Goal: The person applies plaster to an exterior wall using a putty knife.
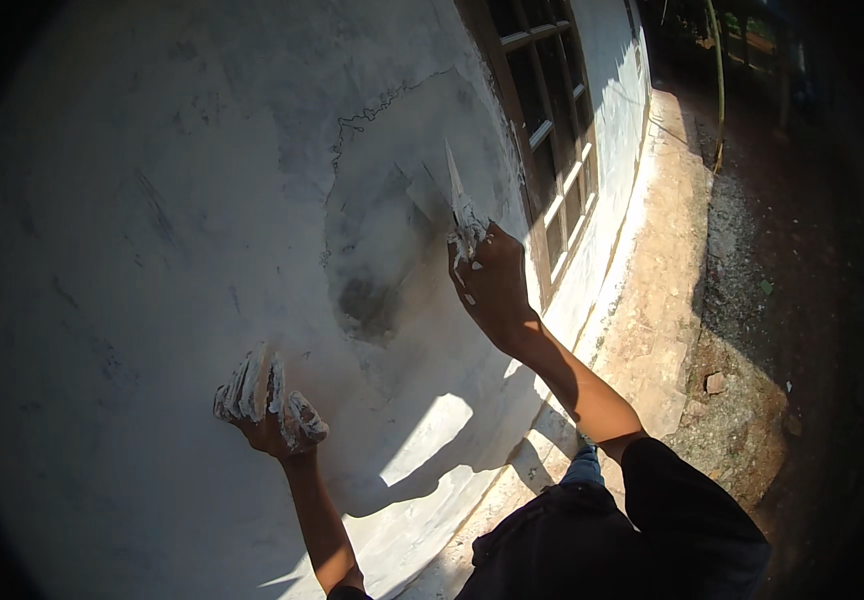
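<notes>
My right hand (495, 275) is closed around a putty knife (458, 195) smeared with white filler. Its narrow, pointed outline reaches up in front of a damp grey patch (377, 225) on the white wall (182, 250). White paste also sticks to the fingers of this hand. Lower and to the left, my left hand (270, 405) is raised close to the wall, its fingers stretched and thickly coated with white paste, the thumb side apart. Whether its palm touches the wall or carries a lump of paste is hidden.
A brown-framed window (552, 130) with white bars lies just right of the patch. Along the wall's foot runs a sunlit concrete ledge (652, 250), with rough gravelly ground (737, 290) and a loose stone (716, 383) beyond. A thin pole (718, 80) stands at upper right.
</notes>
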A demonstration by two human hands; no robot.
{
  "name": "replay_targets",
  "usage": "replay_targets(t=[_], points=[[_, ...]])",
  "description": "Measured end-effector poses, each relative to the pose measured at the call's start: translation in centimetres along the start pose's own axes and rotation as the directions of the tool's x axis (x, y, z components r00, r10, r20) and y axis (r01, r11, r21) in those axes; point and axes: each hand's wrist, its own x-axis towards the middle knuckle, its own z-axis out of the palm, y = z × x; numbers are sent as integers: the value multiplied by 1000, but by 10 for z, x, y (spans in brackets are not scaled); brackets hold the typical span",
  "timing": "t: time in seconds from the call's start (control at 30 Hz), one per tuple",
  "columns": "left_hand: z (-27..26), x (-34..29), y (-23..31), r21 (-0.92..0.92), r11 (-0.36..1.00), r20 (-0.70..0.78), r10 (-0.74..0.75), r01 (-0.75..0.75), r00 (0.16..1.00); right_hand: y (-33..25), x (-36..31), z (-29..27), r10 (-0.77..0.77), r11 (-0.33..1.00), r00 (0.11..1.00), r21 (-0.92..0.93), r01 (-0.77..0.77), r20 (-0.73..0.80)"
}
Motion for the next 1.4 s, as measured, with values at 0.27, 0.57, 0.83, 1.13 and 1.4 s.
replay_targets(t=[0.27,0.57,0.83,1.13,1.4], points=[[1,-5,-3,27,1000,-48,2,0,999,-47,-101,72,-166,951,854,-149,271,493],[14,-53,-11,164,986,-44,41,-34,998,-30,-45,6,91,934,963,315,-171,252],[6,4,7,195,969,-102,171,-149,980,-24,-4,60,-176,934,942,-253,251,285],[5,-34,-6,238,960,-71,170,-149,983,-67,-31,1,-256,952,943,226,207,214],[20,-54,-13,279,951,-61,157,-134,986,104,97,-12,-355,883,928,-368,293,-113]])
